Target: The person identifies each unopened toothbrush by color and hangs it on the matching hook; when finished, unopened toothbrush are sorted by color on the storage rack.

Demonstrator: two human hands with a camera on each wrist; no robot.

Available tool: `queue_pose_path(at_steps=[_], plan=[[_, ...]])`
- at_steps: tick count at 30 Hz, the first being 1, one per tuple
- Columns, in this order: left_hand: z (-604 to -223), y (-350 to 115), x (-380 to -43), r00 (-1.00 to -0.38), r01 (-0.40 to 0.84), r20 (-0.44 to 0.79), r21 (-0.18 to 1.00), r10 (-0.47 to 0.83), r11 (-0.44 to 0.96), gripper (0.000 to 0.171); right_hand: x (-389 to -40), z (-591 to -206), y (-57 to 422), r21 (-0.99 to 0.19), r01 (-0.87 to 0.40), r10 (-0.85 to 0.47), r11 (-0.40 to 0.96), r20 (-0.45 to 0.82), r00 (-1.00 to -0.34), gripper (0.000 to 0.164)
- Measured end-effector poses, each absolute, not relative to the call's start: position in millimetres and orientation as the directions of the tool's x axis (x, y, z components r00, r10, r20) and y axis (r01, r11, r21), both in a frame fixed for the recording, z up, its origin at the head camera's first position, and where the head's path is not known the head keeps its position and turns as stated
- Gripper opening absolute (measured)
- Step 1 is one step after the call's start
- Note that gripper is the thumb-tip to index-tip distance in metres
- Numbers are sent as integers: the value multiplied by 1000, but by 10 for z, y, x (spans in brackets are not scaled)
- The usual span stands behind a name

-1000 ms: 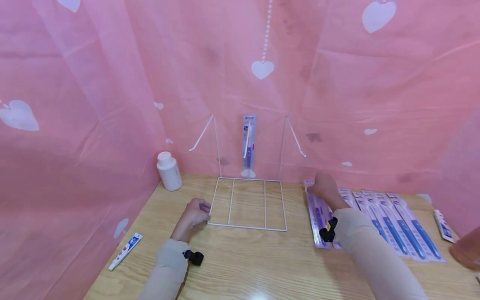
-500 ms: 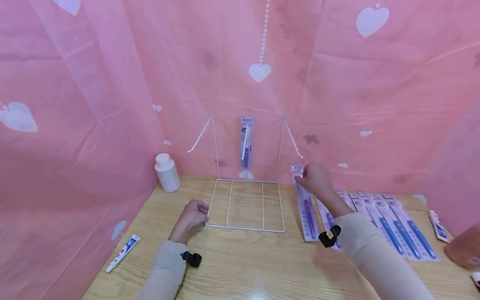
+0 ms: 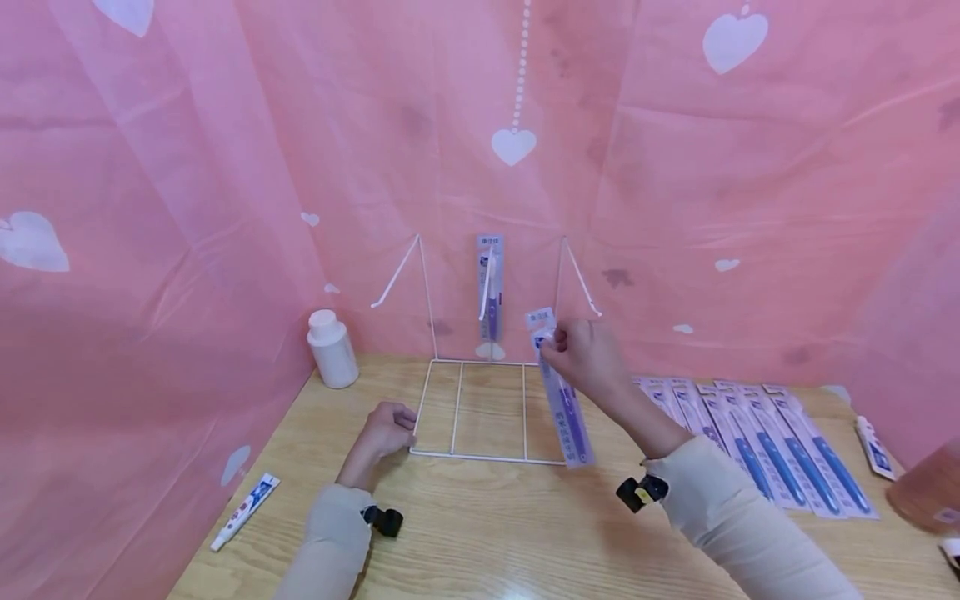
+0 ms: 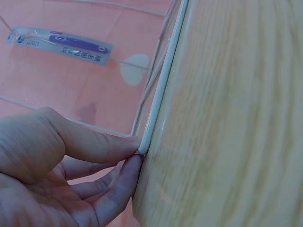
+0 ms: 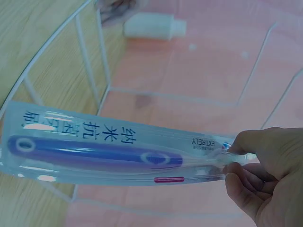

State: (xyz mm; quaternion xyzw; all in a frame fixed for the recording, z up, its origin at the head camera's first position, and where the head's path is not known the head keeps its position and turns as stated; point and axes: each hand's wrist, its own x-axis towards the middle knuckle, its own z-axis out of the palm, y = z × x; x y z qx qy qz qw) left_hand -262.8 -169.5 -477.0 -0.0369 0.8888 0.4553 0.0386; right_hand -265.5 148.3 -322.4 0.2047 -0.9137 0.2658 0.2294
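Note:
In the head view a white wire rack (image 3: pixel 468 456) stands on the table, with hooks sticking out from its upright back. A purple toothbrush in a blister pack (image 3: pixel 493 315) hangs on the middle hook. My left hand (image 3: pixel 387 430) pinches the rack's front left corner between thumb and fingertip, as the left wrist view shows. My right hand (image 3: pixel 592 360) grips the upper end of another packaged purple toothbrush (image 3: pixel 567 417), held tilted over the rack's right side. In the right wrist view, the pack (image 5: pixel 94 151) stretches away from my fingertips across the frame.
Several packaged toothbrushes (image 3: pixel 797 454), with blue and purple handles, lie in a row at the right. A white bottle (image 3: pixel 333 350) and a toothpaste tube (image 3: pixel 245 512) are on the left. Another tube (image 3: pixel 874 448) and a brownish container (image 3: pixel 930 492) stand far right. Pink curtain hangs behind.
My right hand has lifted a packaged purple toothbrush from the row and carried it left to the rack. The left hand has stayed at the rack's corner.

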Motion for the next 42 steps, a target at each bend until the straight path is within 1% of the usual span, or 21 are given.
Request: queue_pose_path(at_steps=[3, 5, 11, 13, 15, 26, 38, 42], plan=[[-4763, -1707, -2627, -996, -82, -82, 812, -26, 577, 32, -2536, -3119, 1351, -405, -518, -262, 753, 538, -802, 14], [-4754, -1710, -2627, -997, -72, -71, 816, -24, 573, 32, -2469, -3055, 1280, -401, -544, -271, 737, 563, -781, 14], [-4756, -1686, -2626, -995, -91, -95, 810, -24, 579, 34, -2302, -2939, 1146, -324, -643, -294, 694, 687, -664, 15], [-4763, -1679, -2627, -994, -100, -103, 806, -28, 583, 34, -2260, -2911, 1114, -304, -667, -302, 680, 713, -633, 14], [-4764, -1672, -2628, -994, -105, -106, 803, -33, 587, 34, -2225, -2883, 1081, -296, -683, -307, 668, 726, -615, 15], [-4784, -1692, -2634, -996, -88, -90, 804, -26, 589, 33, -2163, -2803, 951, -290, -700, -311, 652, 740, -596, 16], [-4762, -1706, -2617, -996, -84, -87, 813, -22, 576, 33, -2200, -2848, 883, -348, -685, -299, 641, 708, -640, 15], [-4779, -1710, -2626, -997, -67, -72, 811, -14, 581, 32, -2231, -2867, 866, -379, -672, -291, 636, 689, -664, 14]])
